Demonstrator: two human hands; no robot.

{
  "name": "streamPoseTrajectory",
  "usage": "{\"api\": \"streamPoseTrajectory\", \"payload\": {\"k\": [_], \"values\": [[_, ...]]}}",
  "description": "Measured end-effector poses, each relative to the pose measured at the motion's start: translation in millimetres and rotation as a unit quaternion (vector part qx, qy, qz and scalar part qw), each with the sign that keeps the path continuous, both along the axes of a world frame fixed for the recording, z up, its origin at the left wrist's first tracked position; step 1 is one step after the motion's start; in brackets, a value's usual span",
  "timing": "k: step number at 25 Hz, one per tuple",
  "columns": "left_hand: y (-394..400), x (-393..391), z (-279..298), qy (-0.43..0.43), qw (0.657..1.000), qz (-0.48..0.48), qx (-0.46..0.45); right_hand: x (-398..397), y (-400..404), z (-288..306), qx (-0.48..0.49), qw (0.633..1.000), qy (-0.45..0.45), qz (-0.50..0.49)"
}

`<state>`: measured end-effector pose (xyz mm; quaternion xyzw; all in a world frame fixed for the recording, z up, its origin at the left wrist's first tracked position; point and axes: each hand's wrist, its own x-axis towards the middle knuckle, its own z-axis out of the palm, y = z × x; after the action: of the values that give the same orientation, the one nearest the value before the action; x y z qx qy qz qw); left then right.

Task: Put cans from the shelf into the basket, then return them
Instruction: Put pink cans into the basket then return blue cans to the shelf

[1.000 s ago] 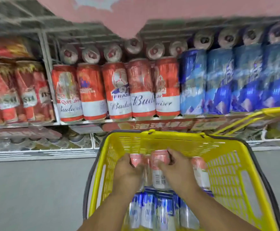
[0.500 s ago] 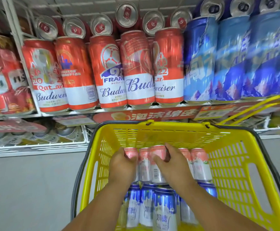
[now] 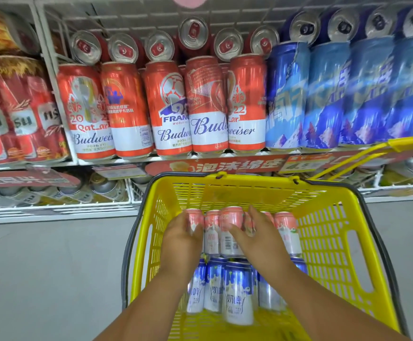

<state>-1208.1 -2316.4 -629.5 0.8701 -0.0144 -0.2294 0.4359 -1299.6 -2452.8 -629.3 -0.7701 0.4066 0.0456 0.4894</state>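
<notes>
Both hands are down inside the yellow basket (image 3: 328, 244), working the row of pink-topped cans (image 3: 286, 230) at its far end. The left hand (image 3: 180, 238) is curled round the leftmost pink can of that row, thumb side against it. The right hand (image 3: 257, 237) lies over the middle of the row with fingers fairly straight, touching the can tops; whether it actually grips one I can't tell, it's a bit blurry there. Nearer the camera end of the basket sits a second row, the blue-and-white cans (image 3: 237, 294), lying between the two forearms. Just beyond the basket's far rim is the shelf (image 3: 126, 166), with red Budweiser cans (image 3: 168, 109) straight past the basket and blue cans (image 3: 323, 94) off to the basket's right.
</notes>
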Motion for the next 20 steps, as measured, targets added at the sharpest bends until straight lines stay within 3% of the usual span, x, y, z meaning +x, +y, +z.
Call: {"api": "streamPoseTrajectory", "payload": {"k": [3, 7, 14, 20], "values": [[14.1, -22.2, 28.5, 0.007, 1.0, -0.016, 0.02, -19.3, 8.9, 23.9, -0.024, 1.0, -0.002, 0.005], [31.0, -51.0, 44.1, 0.053, 0.998, -0.012, 0.024, -48.6, 22.8, 41.7, 0.011, 1.0, -0.004, -0.023], [50.0, -73.1, 30.0, 0.187, 0.981, 0.038, 0.029, -91.4, 36.3, 16.6, 0.051, 0.996, 0.061, -0.041], [52.6, -65.1, 8.9, 0.146, 0.978, -0.02, 0.146, -89.7, 36.4, 0.8, 0.127, 0.982, 0.129, -0.063]]}}
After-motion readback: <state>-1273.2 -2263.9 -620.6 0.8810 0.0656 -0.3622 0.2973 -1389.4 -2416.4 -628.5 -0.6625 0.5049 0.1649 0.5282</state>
